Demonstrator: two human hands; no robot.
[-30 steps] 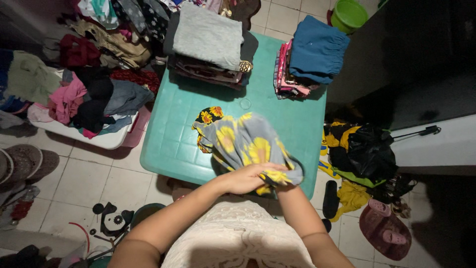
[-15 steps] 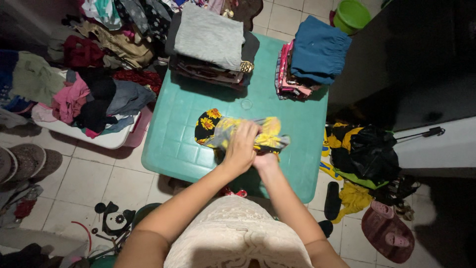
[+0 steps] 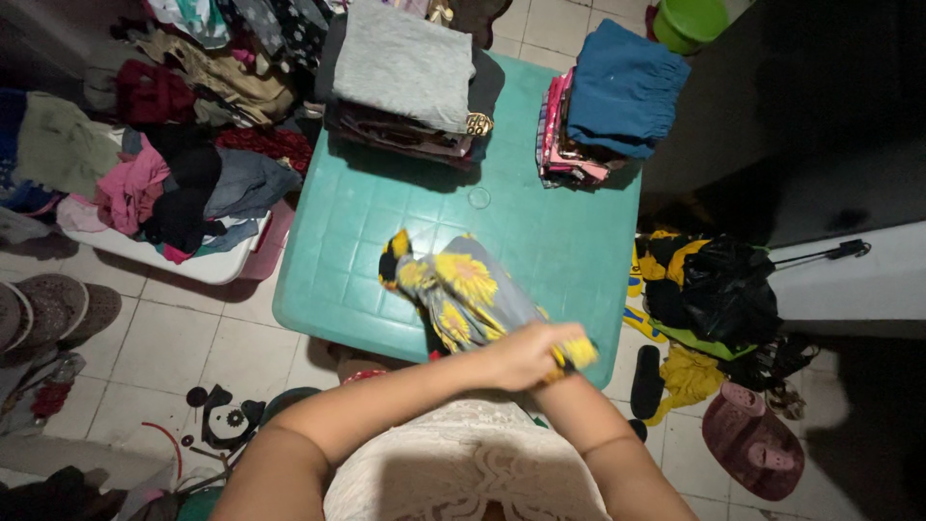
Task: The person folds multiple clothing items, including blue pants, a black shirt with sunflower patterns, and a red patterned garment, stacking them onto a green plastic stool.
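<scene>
A grey and black garment with yellow sunflowers lies stretched across the near half of the teal plastic table. My left hand grips its near end at the table's front edge. My right hand is mostly hidden under the left hand and the cloth, and holds the same end. The far end of the garment rests on the table top.
Two stacks of folded clothes stand at the table's far side: a grey-topped stack and a blue-topped stack. A white tub of loose clothes sits left. A black bag, slippers and a green bucket lie right.
Both hands pulled the garment's end back from the table's middle toward my body, so the cloth now stretches out lengthwise instead of being bunched.
</scene>
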